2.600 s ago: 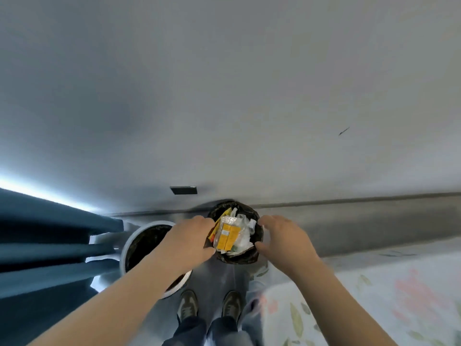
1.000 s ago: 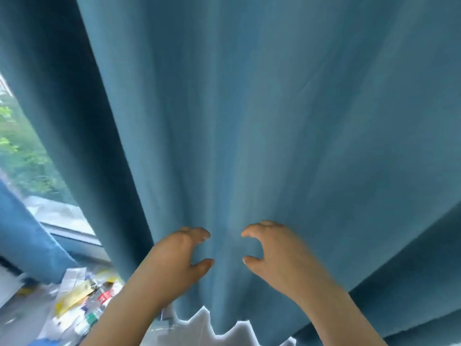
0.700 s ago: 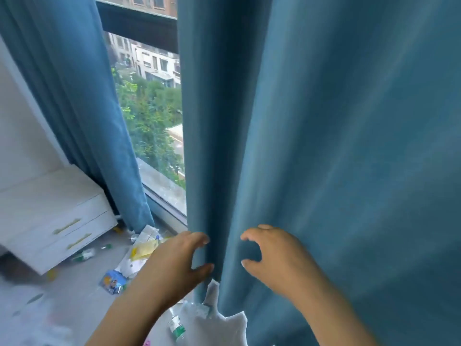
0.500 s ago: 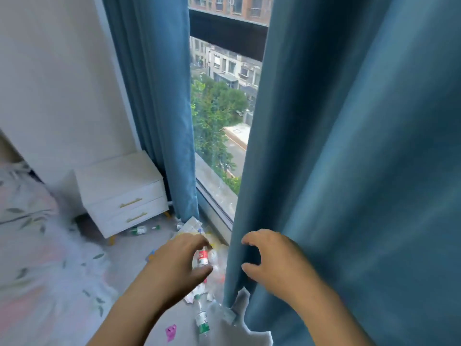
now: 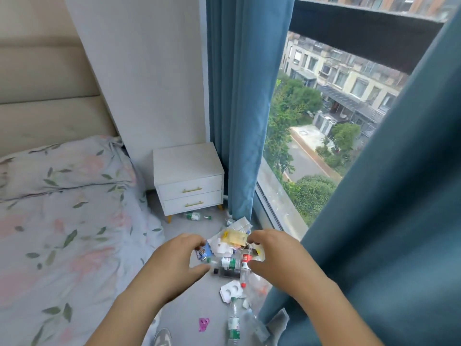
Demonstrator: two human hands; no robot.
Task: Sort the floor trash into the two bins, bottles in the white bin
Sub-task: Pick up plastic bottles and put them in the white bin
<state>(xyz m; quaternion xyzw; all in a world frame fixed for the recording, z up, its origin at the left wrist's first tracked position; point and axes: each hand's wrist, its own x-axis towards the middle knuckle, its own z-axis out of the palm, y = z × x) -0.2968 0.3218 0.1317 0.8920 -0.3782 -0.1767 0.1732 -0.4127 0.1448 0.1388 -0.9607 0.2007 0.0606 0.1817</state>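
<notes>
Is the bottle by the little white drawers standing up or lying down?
Lying down: the bottle rests on its side on the floor before the nightstand.

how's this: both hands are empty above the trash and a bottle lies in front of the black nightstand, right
Not quite: the nightstand is white, not black, as the head view shows. The left hand and right hand are empty above the trash, and a bottle lies in front of that nightstand.

A heap of paper wrappers and clear plastic bottles (image 5: 230, 253) lies on the grey floor (image 5: 189, 303) between the left hand (image 5: 174, 265) and right hand (image 5: 279, 260); nearer, a green-labelled clear bottle (image 5: 233, 323) and pink scrap (image 5: 204, 323).
</notes>
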